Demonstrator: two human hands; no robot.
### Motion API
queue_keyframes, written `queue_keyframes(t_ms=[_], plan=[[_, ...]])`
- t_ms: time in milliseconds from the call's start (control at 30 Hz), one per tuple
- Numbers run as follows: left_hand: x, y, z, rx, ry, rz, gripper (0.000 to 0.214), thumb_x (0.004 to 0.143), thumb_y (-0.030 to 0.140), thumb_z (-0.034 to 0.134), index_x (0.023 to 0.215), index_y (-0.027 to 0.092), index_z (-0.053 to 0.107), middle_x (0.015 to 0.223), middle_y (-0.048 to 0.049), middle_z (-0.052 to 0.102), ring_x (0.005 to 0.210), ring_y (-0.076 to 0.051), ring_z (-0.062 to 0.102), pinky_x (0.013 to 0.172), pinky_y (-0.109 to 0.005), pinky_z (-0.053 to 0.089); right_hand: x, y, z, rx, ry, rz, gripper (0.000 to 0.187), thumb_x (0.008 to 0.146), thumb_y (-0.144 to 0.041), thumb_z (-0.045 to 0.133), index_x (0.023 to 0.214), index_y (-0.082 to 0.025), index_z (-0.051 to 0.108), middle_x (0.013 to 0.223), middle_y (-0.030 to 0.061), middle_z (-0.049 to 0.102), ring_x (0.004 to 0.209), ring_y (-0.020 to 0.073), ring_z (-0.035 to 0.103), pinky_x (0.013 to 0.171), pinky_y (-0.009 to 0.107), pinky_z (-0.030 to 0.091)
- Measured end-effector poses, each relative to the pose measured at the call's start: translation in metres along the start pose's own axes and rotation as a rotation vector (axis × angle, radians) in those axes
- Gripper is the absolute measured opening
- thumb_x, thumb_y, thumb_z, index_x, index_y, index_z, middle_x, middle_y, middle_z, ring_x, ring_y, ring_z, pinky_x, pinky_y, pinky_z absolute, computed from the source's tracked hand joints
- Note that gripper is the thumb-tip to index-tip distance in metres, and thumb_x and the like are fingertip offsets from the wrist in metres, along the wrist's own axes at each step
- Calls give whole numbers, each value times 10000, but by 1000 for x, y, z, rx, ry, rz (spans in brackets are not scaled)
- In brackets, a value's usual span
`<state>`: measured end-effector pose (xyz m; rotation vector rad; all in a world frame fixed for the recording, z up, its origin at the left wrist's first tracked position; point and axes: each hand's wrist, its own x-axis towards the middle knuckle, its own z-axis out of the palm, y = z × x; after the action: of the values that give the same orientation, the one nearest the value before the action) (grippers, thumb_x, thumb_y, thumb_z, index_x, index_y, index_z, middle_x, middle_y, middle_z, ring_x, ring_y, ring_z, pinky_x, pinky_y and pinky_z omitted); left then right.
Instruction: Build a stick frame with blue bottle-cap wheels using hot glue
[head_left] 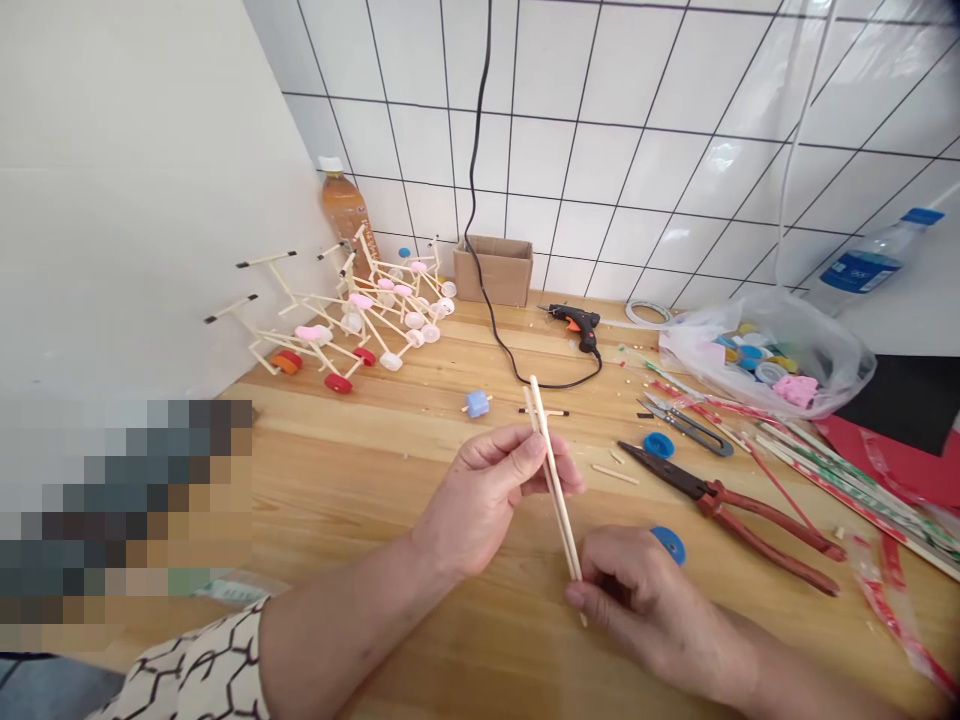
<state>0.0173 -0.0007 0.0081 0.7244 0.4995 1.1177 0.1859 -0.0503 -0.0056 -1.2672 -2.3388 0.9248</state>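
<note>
Both my hands hold a pair of thin wooden sticks [551,470] above the wooden table [360,470]. My left hand [487,495] pinches them near the middle between thumb and fingers. My right hand [637,600] is closed around their lower end. The sticks slant upward and away from me, side by side. A blue bottle cap [669,543] lies just behind my right hand. Red-handled pliers [742,510] lie to the right of the sticks.
Stick-and-cap models [352,315] stand at the back left by an orange bottle [343,208]. A cardboard box [493,270], glue gun [577,322] with black cord, scissors [686,425], a bag of caps [765,355], stick wrappers [832,465] and a water bottle [874,262] lie around.
</note>
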Motion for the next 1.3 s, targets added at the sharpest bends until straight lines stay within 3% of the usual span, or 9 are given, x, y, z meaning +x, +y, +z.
queue_keyframes(t_ms=[300, 600, 933, 1133, 1300], plan=[[-4, -2, 2, -11, 15, -32, 110, 796, 227, 644, 792, 141, 712, 675, -11, 674, 657, -126, 647, 718, -290, 535, -1, -2, 1, 100, -127, 24, 271, 851, -271, 488, 600, -188, 430, 559, -36, 454, 525, 88, 407, 519, 209, 300], [-3, 0, -1, -27, 35, -43, 128, 807, 219, 627, 835, 133, 717, 685, -15, 673, 658, -129, 653, 706, -279, 537, 1, -3, 0, 55, -190, 50, 304, 856, -268, 466, 585, -194, 349, 576, -38, 423, 555, 97, 394, 546, 226, 286], [-5, 1, 3, -3, 29, -43, 129, 798, 230, 627, 739, 132, 688, 631, -15, 641, 615, -129, 623, 643, -276, 527, -1, -6, -1, 3, -199, 16, 290, 861, -244, 454, 591, -191, 362, 589, -39, 431, 561, 95, 393, 556, 228, 287], [-10, 13, 7, 252, -15, 99, 200, 866, 238, 525, 732, 153, 645, 619, -4, 600, 598, -113, 564, 617, -250, 473, 0, -1, 1, 87, -59, 35, 312, 872, -364, 470, 620, -180, 467, 558, -43, 431, 527, 90, 379, 513, 223, 289], [-21, 32, 14, 757, -75, 207, 215, 889, 224, 474, 728, 160, 602, 623, 4, 563, 606, -100, 525, 620, -213, 414, -2, 2, -15, 339, 148, 113, 387, 877, -462, 449, 613, -180, 470, 551, -45, 382, 516, 90, 346, 483, 223, 291]])
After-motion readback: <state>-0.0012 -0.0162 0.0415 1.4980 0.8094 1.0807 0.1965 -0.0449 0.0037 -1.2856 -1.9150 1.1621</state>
